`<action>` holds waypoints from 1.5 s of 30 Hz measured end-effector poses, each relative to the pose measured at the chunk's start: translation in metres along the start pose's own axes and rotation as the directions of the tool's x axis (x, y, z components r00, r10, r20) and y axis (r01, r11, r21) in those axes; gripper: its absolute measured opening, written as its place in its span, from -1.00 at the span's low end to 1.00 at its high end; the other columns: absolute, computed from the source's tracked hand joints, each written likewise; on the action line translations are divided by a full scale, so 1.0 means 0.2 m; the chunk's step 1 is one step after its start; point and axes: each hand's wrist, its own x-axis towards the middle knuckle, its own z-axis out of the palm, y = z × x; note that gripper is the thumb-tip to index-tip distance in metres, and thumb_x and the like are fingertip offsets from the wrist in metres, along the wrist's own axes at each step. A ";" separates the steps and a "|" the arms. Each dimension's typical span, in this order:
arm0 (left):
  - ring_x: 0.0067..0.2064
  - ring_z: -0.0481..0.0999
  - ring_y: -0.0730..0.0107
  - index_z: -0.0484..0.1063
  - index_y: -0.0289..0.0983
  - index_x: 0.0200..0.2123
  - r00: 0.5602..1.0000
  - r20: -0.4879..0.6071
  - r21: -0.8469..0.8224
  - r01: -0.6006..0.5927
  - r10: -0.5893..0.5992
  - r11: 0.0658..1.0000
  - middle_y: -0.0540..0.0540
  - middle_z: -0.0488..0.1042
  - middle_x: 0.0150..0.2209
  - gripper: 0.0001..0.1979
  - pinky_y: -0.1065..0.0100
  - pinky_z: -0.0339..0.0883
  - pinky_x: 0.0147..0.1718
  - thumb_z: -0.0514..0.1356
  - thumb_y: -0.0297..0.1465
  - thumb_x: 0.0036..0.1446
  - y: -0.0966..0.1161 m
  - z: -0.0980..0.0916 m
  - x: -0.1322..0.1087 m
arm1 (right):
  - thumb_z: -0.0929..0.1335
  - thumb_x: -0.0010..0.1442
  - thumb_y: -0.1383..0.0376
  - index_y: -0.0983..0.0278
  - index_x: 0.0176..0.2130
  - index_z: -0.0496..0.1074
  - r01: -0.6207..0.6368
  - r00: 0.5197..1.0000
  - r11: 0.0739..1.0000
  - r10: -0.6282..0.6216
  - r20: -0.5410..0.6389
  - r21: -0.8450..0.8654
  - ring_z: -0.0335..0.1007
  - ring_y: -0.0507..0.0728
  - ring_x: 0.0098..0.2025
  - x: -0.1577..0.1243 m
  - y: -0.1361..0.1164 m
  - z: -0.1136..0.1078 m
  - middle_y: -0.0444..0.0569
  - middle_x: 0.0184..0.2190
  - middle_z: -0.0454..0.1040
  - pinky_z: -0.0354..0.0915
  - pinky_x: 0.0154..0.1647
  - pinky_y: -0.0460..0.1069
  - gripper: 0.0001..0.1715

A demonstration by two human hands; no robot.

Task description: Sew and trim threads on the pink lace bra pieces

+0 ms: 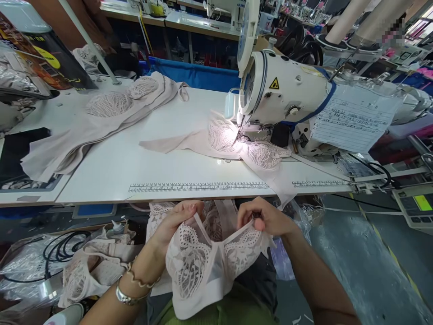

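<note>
Over my lap I hold a pale pink lace bra (216, 266) by its upper edges, its two cups spread toward me. My left hand (179, 219) pinches the top of the left cup. With bent fingers, my right hand (264, 216) grips the upper edge of the right cup. Beyond the table's front edge, a second lace bra (264, 155) lies under the needle of the lit sewing machine (270, 90), one wing hanging over the edge. Neither hand touches that one.
Several stacked bra pieces (111, 104) lie on the left of the white table (101, 169). A printed ruler (203, 187) runs along its front. Below left, more bras (94, 266) sit by plastic and a black cable. A control box (416, 205) stands at right. Another person's arm (77, 22) shows behind.
</note>
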 end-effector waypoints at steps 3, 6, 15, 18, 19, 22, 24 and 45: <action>-0.69 -0.01 0.68 0.07 -0.26 -0.66 0.999 0.018 0.084 0.041 -0.043 0.996 0.16 0.03 -0.71 -0.42 0.59 0.07 -0.69 0.43 -0.20 0.02 0.00 0.05 0.06 | 0.36 0.23 -0.16 0.31 -0.31 0.55 0.114 0.986 0.954 -0.075 0.148 -0.276 0.47 0.07 -0.41 0.03 -0.06 0.03 0.01 -0.42 0.58 0.30 -0.38 -0.07 -0.41; -0.65 0.14 0.62 0.25 -0.29 -0.60 1.000 0.006 0.252 -0.015 0.014 0.968 0.11 0.19 -0.66 -0.53 0.56 0.14 -0.64 0.42 -0.17 0.04 0.04 0.08 0.11 | 0.28 0.37 0.04 0.28 -0.43 0.44 0.278 0.942 0.927 -0.211 0.260 -0.254 0.39 0.01 -0.51 0.00 -0.14 0.04 -0.06 -0.55 0.50 0.27 -0.44 -0.11 -0.53; -0.41 0.51 0.32 0.60 -0.17 -0.40 0.794 0.286 0.897 -0.418 0.537 0.141 -0.05 0.57 -0.46 -0.92 0.40 0.37 -0.40 0.33 -0.41 0.17 0.12 0.27 -0.09 | 0.36 0.32 0.11 0.20 -0.46 0.48 0.088 0.975 0.978 -0.124 -0.185 -0.190 0.22 0.00 -0.64 -0.30 -0.38 -0.05 -0.15 -0.66 0.34 0.10 -0.58 -0.08 -0.63; -0.32 0.60 0.24 0.64 -0.15 -0.23 0.801 0.360 0.910 -0.415 0.478 0.009 -0.09 0.64 -0.35 -0.88 0.38 0.45 -0.30 0.39 -0.38 0.11 -0.02 0.26 -0.10 | 0.41 0.28 0.22 0.26 -0.41 0.54 -0.129 0.954 0.947 0.037 -0.297 -0.295 0.23 -0.02 -0.60 -0.20 -0.30 0.07 -0.13 -0.58 0.45 0.08 -0.58 -0.09 -0.76; -0.28 0.62 0.22 0.63 -0.15 -0.17 0.788 0.372 0.913 -0.407 0.490 -0.039 -0.10 0.65 -0.32 -0.82 0.37 0.46 -0.27 0.39 -0.38 0.10 -0.06 0.24 -0.09 | 0.39 0.28 0.26 0.27 -0.40 0.55 -0.160 0.943 0.937 0.053 -0.328 -0.311 0.21 -0.03 -0.60 -0.16 -0.26 0.11 -0.14 -0.58 0.44 0.08 -0.59 -0.10 -0.77; -0.28 0.62 0.21 0.62 -0.17 -0.17 0.771 0.335 0.938 -0.329 0.542 -0.112 -0.11 0.63 -0.32 -0.83 0.37 0.45 -0.28 0.36 -0.41 0.12 -0.15 0.16 -0.05 | 0.37 0.28 0.32 0.28 -0.41 0.52 -0.131 0.924 0.915 -0.026 -0.381 -0.381 0.22 -0.04 -0.60 -0.09 -0.13 0.22 -0.17 -0.60 0.43 0.12 -0.57 -0.12 -0.79; -0.34 0.59 0.25 0.60 -0.19 -0.25 0.784 0.270 0.960 -0.266 0.559 -0.092 -0.10 0.60 -0.35 -0.90 0.40 0.42 -0.36 0.35 -0.41 0.12 -0.16 0.13 -0.03 | 0.34 0.31 0.35 0.28 -0.35 0.52 -0.063 0.919 0.882 -0.131 -0.373 -0.467 0.29 -0.01 -0.55 -0.09 -0.08 0.26 -0.15 -0.55 0.46 0.19 -0.51 -0.11 -0.80; -0.25 0.54 0.29 0.55 -0.22 -0.40 0.867 -0.151 0.821 -0.157 0.475 0.549 -0.10 0.59 -0.32 -0.87 0.41 0.39 -0.28 0.39 -0.30 0.08 0.02 -0.01 -0.09 | 0.32 0.34 -0.03 0.24 -0.45 0.50 0.020 0.972 0.876 -0.129 -0.195 -0.481 0.41 0.08 -0.39 -0.28 -0.10 -0.01 -0.01 -0.42 0.54 0.33 -0.21 0.05 -0.50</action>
